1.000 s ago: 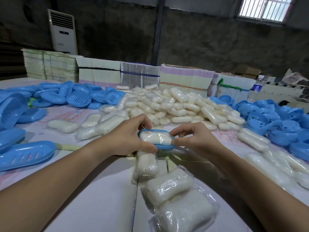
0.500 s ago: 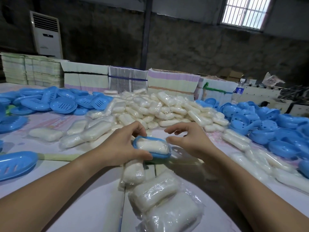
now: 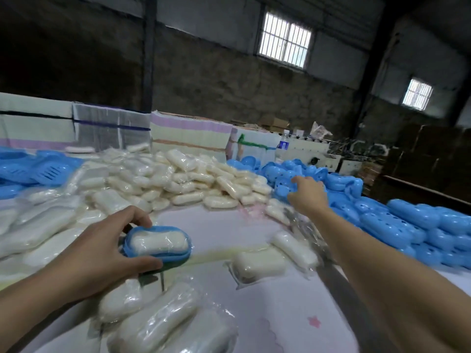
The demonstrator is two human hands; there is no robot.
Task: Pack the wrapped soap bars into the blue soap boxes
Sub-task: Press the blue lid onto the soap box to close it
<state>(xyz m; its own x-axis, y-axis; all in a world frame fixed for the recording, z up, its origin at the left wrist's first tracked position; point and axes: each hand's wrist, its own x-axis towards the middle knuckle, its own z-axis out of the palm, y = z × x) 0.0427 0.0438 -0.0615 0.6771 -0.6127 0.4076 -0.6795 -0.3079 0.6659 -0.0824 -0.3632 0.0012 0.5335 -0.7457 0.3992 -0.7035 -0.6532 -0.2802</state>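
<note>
A: What does the left hand (image 3: 102,247) have?

B: It grips a blue soap box base (image 3: 158,253), an oval of smooth plastic, thumb under the near edge, fingers curled over the far one. One wrapped soap bar (image 3: 158,242) lies in it, white and peanut-shaped under glossy crinkled film.

A: The right hand (image 3: 307,193)?

B: Stretched out to the heap of blue box halves (image 3: 397,217), domed and pierced with holes. Its fingers touch one; whether they clasp it I cannot tell.

A: How many loose bars?

B: Too many to count in the soap pile (image 3: 183,179); two lie apart on the pale table (image 3: 254,309), nearest a wrapped bar (image 3: 260,263).

A: Any writing?

B: A bottle (image 3: 283,143) has a blue label, unreadable.
</note>
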